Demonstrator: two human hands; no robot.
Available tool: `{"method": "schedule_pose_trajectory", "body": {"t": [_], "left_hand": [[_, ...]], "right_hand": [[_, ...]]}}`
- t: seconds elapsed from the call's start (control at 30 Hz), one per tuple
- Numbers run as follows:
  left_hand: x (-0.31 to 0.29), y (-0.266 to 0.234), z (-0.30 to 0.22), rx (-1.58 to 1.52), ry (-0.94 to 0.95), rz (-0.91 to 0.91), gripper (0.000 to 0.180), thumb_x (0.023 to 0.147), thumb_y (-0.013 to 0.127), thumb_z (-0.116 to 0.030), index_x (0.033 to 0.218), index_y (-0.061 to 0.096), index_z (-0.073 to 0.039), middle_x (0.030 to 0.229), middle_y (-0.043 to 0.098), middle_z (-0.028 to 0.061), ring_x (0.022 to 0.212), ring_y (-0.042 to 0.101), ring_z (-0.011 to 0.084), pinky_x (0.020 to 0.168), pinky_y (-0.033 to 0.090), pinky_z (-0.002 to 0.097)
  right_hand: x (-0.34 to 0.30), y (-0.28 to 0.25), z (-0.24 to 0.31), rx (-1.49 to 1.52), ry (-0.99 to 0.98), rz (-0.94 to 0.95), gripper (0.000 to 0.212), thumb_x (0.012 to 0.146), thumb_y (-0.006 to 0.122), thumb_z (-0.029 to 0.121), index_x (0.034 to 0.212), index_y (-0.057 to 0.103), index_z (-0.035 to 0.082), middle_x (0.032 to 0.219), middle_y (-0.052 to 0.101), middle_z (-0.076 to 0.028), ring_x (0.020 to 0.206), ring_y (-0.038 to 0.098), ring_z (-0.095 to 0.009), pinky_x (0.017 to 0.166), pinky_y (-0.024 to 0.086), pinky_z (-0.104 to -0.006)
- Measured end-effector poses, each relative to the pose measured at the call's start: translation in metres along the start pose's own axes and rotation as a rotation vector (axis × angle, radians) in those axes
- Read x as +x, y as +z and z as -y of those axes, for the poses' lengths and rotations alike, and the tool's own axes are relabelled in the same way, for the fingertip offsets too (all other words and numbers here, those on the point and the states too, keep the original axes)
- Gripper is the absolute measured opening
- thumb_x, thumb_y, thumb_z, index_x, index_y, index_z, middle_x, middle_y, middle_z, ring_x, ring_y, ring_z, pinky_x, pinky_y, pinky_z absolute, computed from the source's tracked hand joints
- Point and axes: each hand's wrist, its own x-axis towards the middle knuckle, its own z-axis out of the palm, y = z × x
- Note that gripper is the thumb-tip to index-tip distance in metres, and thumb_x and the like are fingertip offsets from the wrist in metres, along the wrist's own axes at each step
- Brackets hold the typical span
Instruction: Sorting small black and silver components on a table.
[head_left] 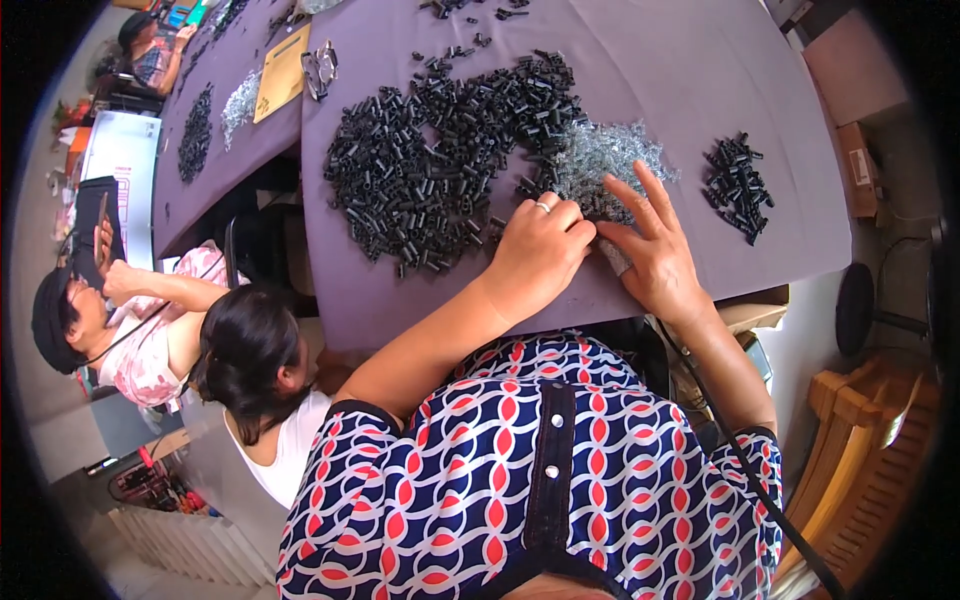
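My left hand (542,248), with a ring on one finger, is curled in a pinch at the near edge of a pile of small clear pieces (632,150). Whatever it holds is hidden by the fingers. Close beside it, my right hand (655,258) brings its thumb and forefinger toward the left fingertips, while other fingers stretch out over the clear pieces. Any small part between the two hands is too small to make out. A large heap of short black tubular parts (410,180) spreads to the left and beyond my hands.
A smaller pile of black parts (738,188) lies to the right on the cloth-covered table (770,265). Glasses (320,70) and a yellow-brown pad (284,75) lie at the far left. Two people sit at my left, another farther off. A wooden chair (850,470) stands at the lower right.
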Motion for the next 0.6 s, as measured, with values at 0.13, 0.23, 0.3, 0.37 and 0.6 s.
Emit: {"method": "schedule_pose_trajectory", "body": {"t": [0.13, 0.23, 0.3, 0.37, 0.6], "left_hand": [[0.003, 0.004, 0.001, 0.060, -0.013, 0.011, 0.014, 0.078, 0.072, -0.012, 0.090, 0.065, -0.008, 0.091, 0.058, 0.0052, 0.093, 0.056, 0.0261, 0.080, 0.045, 0.0387], [0.002, 0.001, 0.001, 0.010, -0.026, -0.046, 0.013, 0.078, 0.072, -0.010, 0.088, 0.064, -0.008, 0.090, 0.060, 0.0054, 0.090, 0.057, 0.0266, 0.078, 0.046, 0.0389], [0.001, -0.006, -0.003, -0.038, -0.036, -0.089, 0.013, 0.078, 0.072, -0.009, 0.089, 0.064, -0.008, 0.091, 0.060, 0.0055, 0.089, 0.057, 0.0270, 0.077, 0.046, 0.0389], [0.002, -0.012, -0.005, -0.086, 0.015, -0.189, 0.014, 0.078, 0.072, -0.005, 0.089, 0.063, -0.008, 0.092, 0.062, 0.0053, 0.086, 0.058, 0.0273, 0.076, 0.047, 0.0387], [0.000, -0.011, -0.001, -0.122, 0.039, -0.257, 0.017, 0.078, 0.071, -0.004, 0.093, 0.063, -0.007, 0.091, 0.062, 0.0065, 0.085, 0.058, 0.0276, 0.077, 0.047, 0.0386]], "right_hand": [[0.001, 0.001, 0.002, 0.000, 0.003, 0.013, 0.043, 0.057, 0.069, -0.001, 0.100, 0.072, 0.005, 0.145, 0.049, -0.013, 0.144, 0.031, -0.040, 0.115, 0.033, -0.0535], [0.001, -0.002, 0.002, 0.054, 0.027, -0.012, 0.042, 0.058, 0.069, -0.002, 0.099, 0.071, 0.005, 0.144, 0.049, -0.013, 0.144, 0.031, -0.042, 0.114, 0.035, -0.0516], [0.005, -0.010, 0.008, 0.108, 0.072, -0.036, 0.040, 0.058, 0.068, -0.003, 0.098, 0.070, 0.004, 0.133, 0.057, -0.012, 0.133, 0.044, -0.038, 0.106, 0.042, -0.0481], [0.004, -0.012, 0.005, 0.211, 0.098, -0.006, 0.037, 0.062, 0.068, -0.004, 0.099, 0.069, 0.003, 0.124, 0.060, -0.012, 0.120, 0.052, -0.034, 0.097, 0.046, -0.0436], [0.002, -0.007, 0.004, 0.904, 0.501, 0.100, 0.013, 0.089, 0.068, 0.005, 0.101, 0.067, 0.001, 0.088, 0.065, -0.002, 0.076, 0.057, -0.009, 0.072, 0.047, -0.0243]]}}
